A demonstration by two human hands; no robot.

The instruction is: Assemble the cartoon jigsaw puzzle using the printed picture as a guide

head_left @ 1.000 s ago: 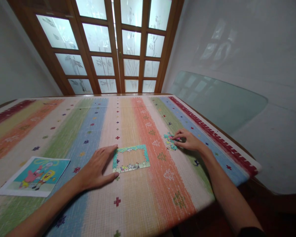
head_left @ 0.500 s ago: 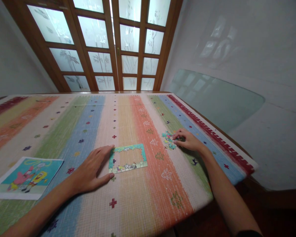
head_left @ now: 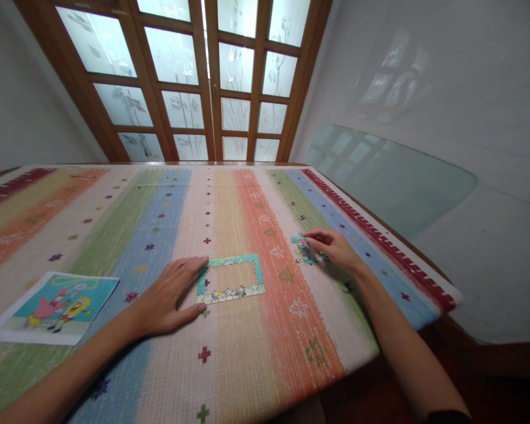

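A rectangular jigsaw puzzle frame [head_left: 259, 274] of joined border pieces lies flat on the cloth, its middle showing the cloth. My left hand [head_left: 172, 297] rests at its left side, thumb and fingers spread apart, fingertips at the upper and lower left corners. To the right, my right hand [head_left: 331, 247] reaches over a small heap of loose jigsaw pieces [head_left: 304, 254], mostly turquoise. Its thumb and fingertips come together at the heap's upper edge; whether a piece is between them is too small to make out. The palm hides part of the heap.
A printed cartoon picture [head_left: 57, 306] on white paper lies at the left. The striped tablecloth [head_left: 234, 347] covers the table, whose near right edge drops off beside my right forearm. Wooden doors with frosted panes [head_left: 181, 109] stand behind, and a pale wall [head_left: 468, 118] is at the right.
My right hand has shifted slightly left and up over the heap, its fingertips now at the heap's top. My left hand stays by the puzzle frame. The view has shifted a little.
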